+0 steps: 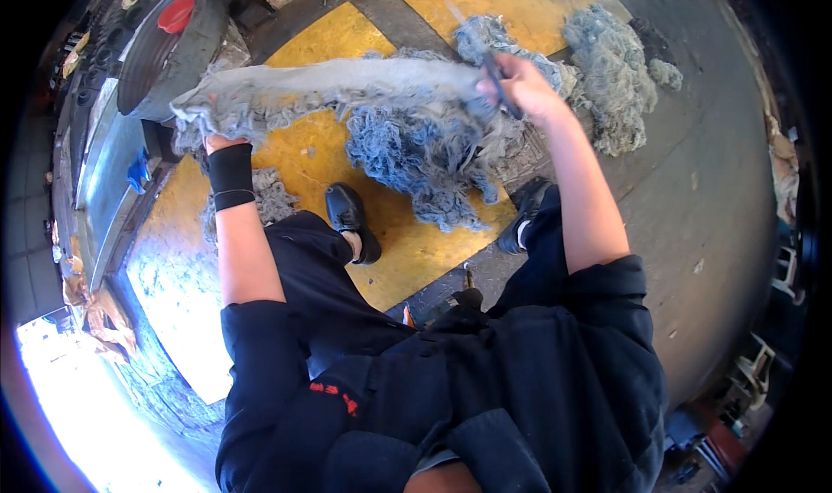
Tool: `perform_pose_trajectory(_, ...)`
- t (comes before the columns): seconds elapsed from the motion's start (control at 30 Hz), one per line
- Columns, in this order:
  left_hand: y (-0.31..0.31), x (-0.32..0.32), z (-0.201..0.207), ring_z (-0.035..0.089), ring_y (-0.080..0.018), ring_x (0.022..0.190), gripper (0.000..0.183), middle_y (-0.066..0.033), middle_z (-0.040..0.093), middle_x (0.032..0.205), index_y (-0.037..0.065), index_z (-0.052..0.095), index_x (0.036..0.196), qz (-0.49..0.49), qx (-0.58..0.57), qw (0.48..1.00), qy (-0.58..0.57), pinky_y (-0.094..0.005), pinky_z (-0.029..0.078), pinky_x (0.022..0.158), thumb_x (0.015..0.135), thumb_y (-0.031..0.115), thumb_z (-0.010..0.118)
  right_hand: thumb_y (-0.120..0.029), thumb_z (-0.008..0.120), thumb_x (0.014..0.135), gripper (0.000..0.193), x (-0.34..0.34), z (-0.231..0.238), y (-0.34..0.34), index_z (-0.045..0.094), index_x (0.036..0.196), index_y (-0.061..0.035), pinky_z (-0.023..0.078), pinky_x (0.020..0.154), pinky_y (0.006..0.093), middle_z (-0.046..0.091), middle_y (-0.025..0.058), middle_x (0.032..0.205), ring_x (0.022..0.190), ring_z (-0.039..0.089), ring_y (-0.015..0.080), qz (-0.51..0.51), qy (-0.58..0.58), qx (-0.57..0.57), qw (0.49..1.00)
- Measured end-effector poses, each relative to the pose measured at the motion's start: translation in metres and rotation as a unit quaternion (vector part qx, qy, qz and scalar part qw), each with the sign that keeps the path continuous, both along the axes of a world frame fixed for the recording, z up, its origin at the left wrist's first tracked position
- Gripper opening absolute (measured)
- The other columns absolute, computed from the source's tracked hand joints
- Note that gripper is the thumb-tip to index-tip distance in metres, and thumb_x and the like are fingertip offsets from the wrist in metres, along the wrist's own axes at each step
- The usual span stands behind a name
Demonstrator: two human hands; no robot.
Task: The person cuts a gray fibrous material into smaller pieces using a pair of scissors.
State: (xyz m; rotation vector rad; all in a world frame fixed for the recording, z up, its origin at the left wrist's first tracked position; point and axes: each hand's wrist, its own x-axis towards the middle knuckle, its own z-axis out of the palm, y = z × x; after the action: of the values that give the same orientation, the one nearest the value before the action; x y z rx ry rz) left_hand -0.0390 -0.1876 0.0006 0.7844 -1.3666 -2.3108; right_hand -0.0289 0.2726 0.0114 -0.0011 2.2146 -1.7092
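Note:
A long pale grey strip of fluffy fibre (pixel 347 75) stretches across in front of me, with ragged tufts along its near edge. Under its left end is my left hand (pixel 224 141), gripping the material, its fingers mostly hidden by the fluff; a black band (pixel 231 174) wraps that wrist. My right hand (pixel 530 90) is closed around a dark-handled tool (pixel 503 86) at the strip's right end; motion blur hides its exact kind. Blue-grey fibre (pixel 390 151) lies heaped beneath the strip, between and beyond my feet.
Another fibre pile (pixel 611 77) lies on the dark floor at far right, and a smaller clump (pixel 269 200) is left of my shoe (pixel 347 211). Yellow sheets (pixel 433 268) cover part of the floor. A ribbed dark drum (pixel 152 60) with a red bowl (pixel 176 14) stands far left.

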Motion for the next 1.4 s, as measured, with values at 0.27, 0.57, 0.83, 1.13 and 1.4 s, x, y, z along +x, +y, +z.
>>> perform_pose_trajectory(0.27, -0.012, -0.023, -0.034, 0.056, -0.0289, 0.107, 0.034, -0.0088, 0.06, 0.119, 0.006, 0.058, 0.116, -0.115, 0.114, 0.986, 0.037, -0.0433, 0.046, 0.092, 0.091, 0.024, 0.044, -0.009, 0.076, 0.068, 0.034, 0.003, 0.023, 0.065, 0.059, 0.097, -0.0043, 0.037, 0.047, 0.0222, 0.056, -0.0014, 0.07, 0.057, 0.048, 0.0073, -0.267, 0.07, -0.15, 0.949)
perform_pose_trajectory(0.57, -0.012, -0.029, -0.041, 0.057, -0.0299, 0.107, 0.04, -0.0137, 0.061, 0.115, 0.003, 0.06, 0.111, -0.204, -0.082, 0.974, 0.056, -0.0429, 0.043, 0.097, 0.092, 0.029, 0.037, -0.005, 0.075, 0.071, 0.028, -0.014, 0.005, 0.13, 0.059, 0.093, 0.0028, 0.044, 0.061, 0.024, 0.061, 0.0056, 0.08, 0.069, 0.055, 0.0115, -0.469, 0.214, 0.106, 0.85)
perform_pose_trajectory(0.83, -0.067, -0.023, -0.078, 0.058, -0.0263, 0.107, 0.041, -0.0117, 0.062, 0.116, 0.003, 0.059, 0.115, -0.192, -0.163, 0.967, 0.027, -0.0388, 0.044, 0.094, 0.091, 0.027, 0.036, -0.011, 0.076, 0.069, 0.026, -0.009, -0.007, 0.166, 0.058, 0.083, 0.0011, 0.045, 0.061, 0.0265, 0.061, 0.0052, 0.076, 0.066, 0.053, 0.0108, -0.533, 0.211, 0.13, 0.809)
perform_pose_trajectory(1.13, 0.014, -0.025, -0.038, 0.05, -0.0377, 0.115, 0.054, -0.0211, 0.055, 0.123, -0.004, 0.054, 0.118, -0.232, 0.136, 0.959, -0.094, -0.0483, 0.035, 0.103, 0.092, 0.04, 0.035, -0.012, 0.074, 0.074, 0.025, 0.004, 0.014, 0.112, 0.059, 0.089, 0.0016, 0.042, 0.057, 0.0244, 0.059, 0.0041, 0.074, 0.063, 0.054, 0.0121, -0.384, 0.185, 0.056, 0.903)
perform_pose_trajectory(1.4, 0.093, -0.016, 0.015, 0.038, -0.0398, 0.125, 0.075, -0.0275, 0.04, 0.136, -0.007, 0.042, 0.128, -0.334, 0.228, 0.913, -0.05, -0.047, 0.024, 0.108, 0.089, 0.056, 0.032, -0.023, 0.07, 0.072, 0.033, 0.007, 0.027, 0.079, 0.059, 0.096, -0.0036, 0.048, 0.075, 0.0368, 0.066, 0.0138, 0.091, 0.084, 0.064, 0.0297, -0.247, 0.101, 0.458, 0.848)
